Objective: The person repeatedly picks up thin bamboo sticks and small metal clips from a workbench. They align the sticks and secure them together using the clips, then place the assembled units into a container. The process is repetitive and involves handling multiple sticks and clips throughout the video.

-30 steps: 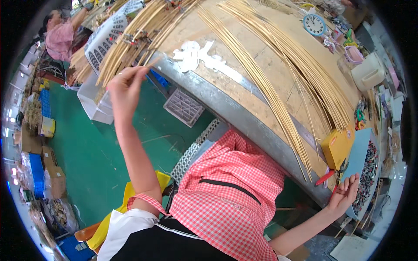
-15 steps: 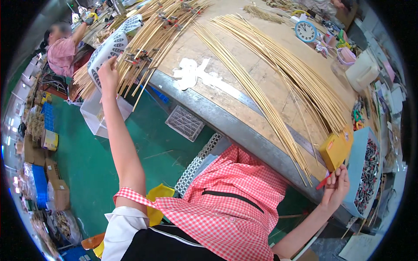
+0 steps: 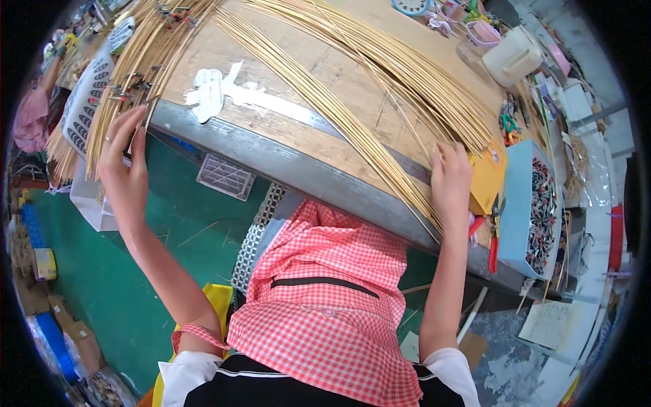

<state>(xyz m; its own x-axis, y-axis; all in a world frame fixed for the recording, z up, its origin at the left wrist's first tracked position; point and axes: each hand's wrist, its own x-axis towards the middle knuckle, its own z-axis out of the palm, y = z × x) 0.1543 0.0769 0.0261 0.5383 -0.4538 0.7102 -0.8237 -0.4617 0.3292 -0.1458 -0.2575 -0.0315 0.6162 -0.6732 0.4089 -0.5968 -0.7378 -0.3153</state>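
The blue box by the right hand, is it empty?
No, the blue box is full of small dark and red pieces, just past the right hand on the sticks.

Bright, even daylight floods the wooden table (image 3: 298,74), casting only soft shadows beneath its metal edge; focus stays sharp around the table, while straight lines bow and darken into black toward the fisheye rim
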